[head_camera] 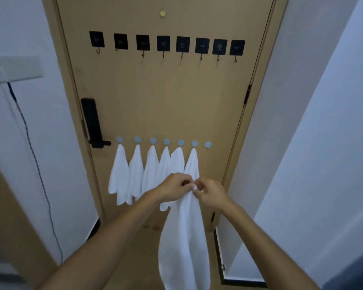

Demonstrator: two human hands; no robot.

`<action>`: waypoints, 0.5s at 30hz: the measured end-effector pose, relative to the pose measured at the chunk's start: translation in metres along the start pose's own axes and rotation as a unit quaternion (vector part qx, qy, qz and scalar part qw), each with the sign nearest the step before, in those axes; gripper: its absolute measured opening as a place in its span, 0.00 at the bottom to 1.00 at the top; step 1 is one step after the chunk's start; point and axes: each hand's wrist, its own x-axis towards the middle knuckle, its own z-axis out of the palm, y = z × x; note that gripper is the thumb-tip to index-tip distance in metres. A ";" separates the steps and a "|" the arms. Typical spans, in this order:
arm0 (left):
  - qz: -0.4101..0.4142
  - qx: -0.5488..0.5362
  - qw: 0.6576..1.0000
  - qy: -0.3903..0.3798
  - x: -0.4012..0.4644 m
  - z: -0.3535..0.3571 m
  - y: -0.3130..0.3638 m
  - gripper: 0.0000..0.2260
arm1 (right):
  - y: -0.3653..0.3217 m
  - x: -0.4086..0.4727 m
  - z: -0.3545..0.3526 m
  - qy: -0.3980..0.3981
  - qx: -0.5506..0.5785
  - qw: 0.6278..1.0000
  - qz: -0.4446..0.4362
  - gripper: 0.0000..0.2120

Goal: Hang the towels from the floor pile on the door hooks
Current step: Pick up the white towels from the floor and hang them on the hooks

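A white towel (183, 243) hangs down from both my hands in front of the tan door (155, 97). My left hand (174, 186) and my right hand (210, 192) pinch its top edge side by side, almost touching. Several white towels (134, 170) hang from a low row of round grey hooks (153, 140). The rightmost round hook (207, 144) carries nothing and sits just above and right of my hands. A higher row of black square hooks (163, 43) holds no towels. The floor pile is out of view.
A black lock with a lever handle (92, 124) sits on the door's left side. White walls flank the door, with a dark cable (32, 151) running down the left wall. A black door hinge (248, 95) shows at the right.
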 end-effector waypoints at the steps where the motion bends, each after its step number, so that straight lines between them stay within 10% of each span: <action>1: 0.003 0.011 1.000 -0.004 0.002 -0.002 0.000 0.08 | -0.001 0.001 0.004 0.006 0.005 1.000 -0.001 0.09; 15: 0.022 -0.001 0.999 -0.041 0.021 0.004 -0.026 0.08 | 0.017 0.010 0.009 -0.046 0.136 0.987 0.072 0.09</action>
